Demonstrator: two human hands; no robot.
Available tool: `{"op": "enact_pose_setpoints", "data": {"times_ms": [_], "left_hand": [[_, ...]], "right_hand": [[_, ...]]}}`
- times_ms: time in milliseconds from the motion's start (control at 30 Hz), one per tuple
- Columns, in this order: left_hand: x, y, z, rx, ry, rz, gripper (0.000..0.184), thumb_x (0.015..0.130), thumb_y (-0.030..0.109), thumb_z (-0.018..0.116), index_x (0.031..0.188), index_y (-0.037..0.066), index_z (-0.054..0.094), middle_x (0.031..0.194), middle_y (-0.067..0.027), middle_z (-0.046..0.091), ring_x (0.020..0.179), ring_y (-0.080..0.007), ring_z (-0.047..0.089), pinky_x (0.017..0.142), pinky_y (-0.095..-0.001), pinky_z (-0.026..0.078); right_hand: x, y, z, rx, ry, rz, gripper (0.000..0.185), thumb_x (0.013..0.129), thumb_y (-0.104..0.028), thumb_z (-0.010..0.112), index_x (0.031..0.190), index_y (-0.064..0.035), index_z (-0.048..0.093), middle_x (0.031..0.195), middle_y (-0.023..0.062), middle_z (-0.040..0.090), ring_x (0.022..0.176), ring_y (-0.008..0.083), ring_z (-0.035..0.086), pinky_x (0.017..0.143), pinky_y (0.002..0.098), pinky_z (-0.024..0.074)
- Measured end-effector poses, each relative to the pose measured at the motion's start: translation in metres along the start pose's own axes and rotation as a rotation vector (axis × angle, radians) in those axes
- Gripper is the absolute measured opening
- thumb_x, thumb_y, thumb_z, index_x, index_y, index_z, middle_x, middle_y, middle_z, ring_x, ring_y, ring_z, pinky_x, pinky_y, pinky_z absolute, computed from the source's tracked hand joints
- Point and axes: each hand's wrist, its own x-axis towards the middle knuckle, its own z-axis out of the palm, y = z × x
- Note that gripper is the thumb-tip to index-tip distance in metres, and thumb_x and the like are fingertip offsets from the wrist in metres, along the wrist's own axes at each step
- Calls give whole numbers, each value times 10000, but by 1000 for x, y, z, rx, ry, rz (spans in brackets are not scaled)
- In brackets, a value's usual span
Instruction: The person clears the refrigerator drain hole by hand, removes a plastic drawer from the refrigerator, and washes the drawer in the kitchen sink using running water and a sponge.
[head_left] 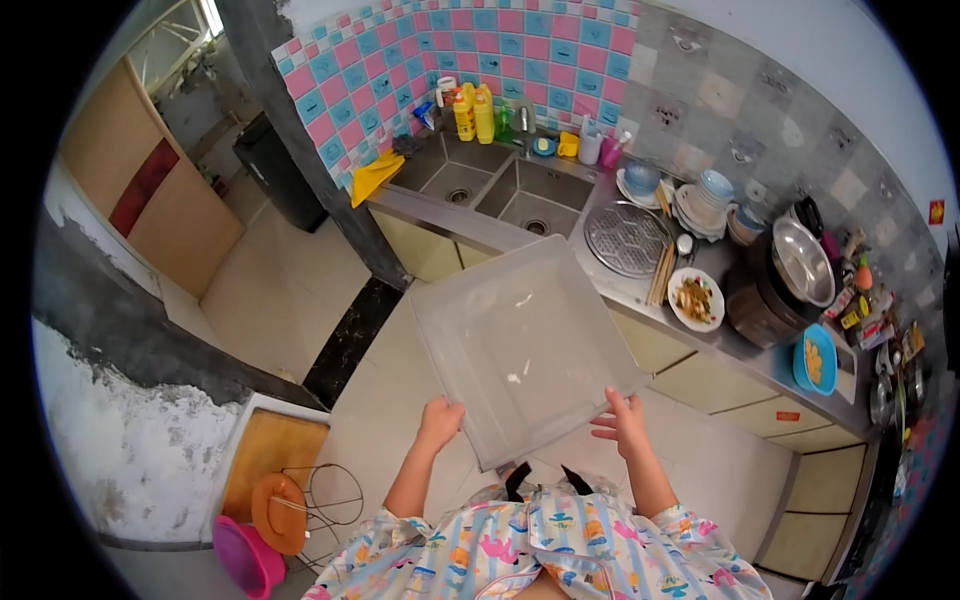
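A large translucent plastic bin (560, 330) is held out in front of my body, tilted so that its inside faces me. A few small whitish scraps lie on its bottom. My left hand (440, 422) grips the bin's near left edge, thumb over the rim. On the near right side, my right hand (626, 422) holds the bin close to its corner, with some fingers below the rim partly apart. The fingers behind the walls are hidden.
Beyond the bin, a double steel sink (535, 200) is set in the counter. To its right are a round perforated rack (628, 240), a plate of food (696, 300), a dark cooker (755, 300) and a blue basket (815, 358). A pink basin (247, 560) stands at lower left.
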Motion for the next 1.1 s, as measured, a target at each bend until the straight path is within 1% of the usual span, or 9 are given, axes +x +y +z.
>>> {"op": "enact_pose_setpoints", "data": {"times_ms": [167, 267, 300, 400, 600, 800, 1000, 1033, 1100], "left_hand": [[110, 46, -28, 19, -56, 42, 324, 756, 212, 513, 658, -79, 617, 547, -183, 589, 528, -276, 616, 524, -385, 479], [183, 75, -32, 106, -131, 57, 325, 756, 216, 517, 652, -75, 616, 545, -176, 589, 530, -277, 616, 528, -380, 479], [207, 84, -33, 159, -163, 57, 323, 756, 215, 518, 651, -74, 616, 546, -174, 590, 531, -277, 616, 529, -377, 479], [277, 122, -33, 273, -219, 73, 316, 759, 209, 531, 637, -71, 611, 543, -166, 589, 525, -267, 613, 517, -375, 473], [422, 189, -38, 326, -337, 33, 309, 753, 212, 574, 623, -66, 607, 549, -150, 587, 510, -241, 596, 492, -374, 453], [554, 195, -35, 357, -401, 6, 299, 736, 226, 584, 629, -51, 615, 583, -153, 598, 513, -228, 582, 498, -383, 443], [654, 189, -50, 569, -719, 146, 345, 742, 287, 587, 618, -34, 622, 585, -156, 604, 548, -228, 585, 542, -395, 456], [668, 193, -54, 575, -789, 141, 348, 773, 305, 585, 669, -24, 629, 603, -126, 605, 558, -203, 579, 535, -369, 452], [687, 195, -59, 566, -919, 116, 358, 835, 342, 582, 773, -4, 644, 639, -66, 607, 578, -154, 567, 523, -319, 445]], "right_hand": [[64, -53, 52, 46, 66, -55, 915, 831, -433, 662, 1438, -23, 113, 1295, 250, 439, 982, 348, 608, 665, 436, 569], [108, -78, 70, 92, 285, -219, 906, 833, -421, 656, 1444, -27, 115, 1305, 231, 437, 985, 325, 590, 653, 431, 561], [125, -88, 74, 135, 340, -184, 860, 835, -416, 651, 1424, -27, 158, 1272, 213, 451, 972, 316, 589, 625, 413, 557], [175, -110, 79, 138, 256, -170, 772, 832, -383, 663, 1347, -7, 228, 1271, 221, 448, 948, 349, 610, 642, 433, 576], [279, -153, 108, 152, 246, -40, 675, 796, -271, 710, 1248, -2, 286, 1174, 222, 480, 860, 327, 635, 592, 388, 585], [343, -199, 165, 204, 384, -32, 601, 783, -205, 687, 1193, 22, 311, 1114, 214, 492, 814, 303, 629, 583, 384, 587], [376, -199, 215, 307, 530, -31, 536, 773, -141, 660, 1155, 49, 336, 1032, 182, 502, 772, 256, 605, 598, 362, 586], [379, -200, 228, 332, 612, -54, 357, 777, -123, 624, 1038, 35, 439, 953, 150, 537, 706, 279, 621, 551, 390, 594], [380, -193, 243, 389, 637, -40, 302, 780, -116, 610, 998, 31, 462, 951, 145, 540, 713, 274, 620, 544, 399, 598]]}}
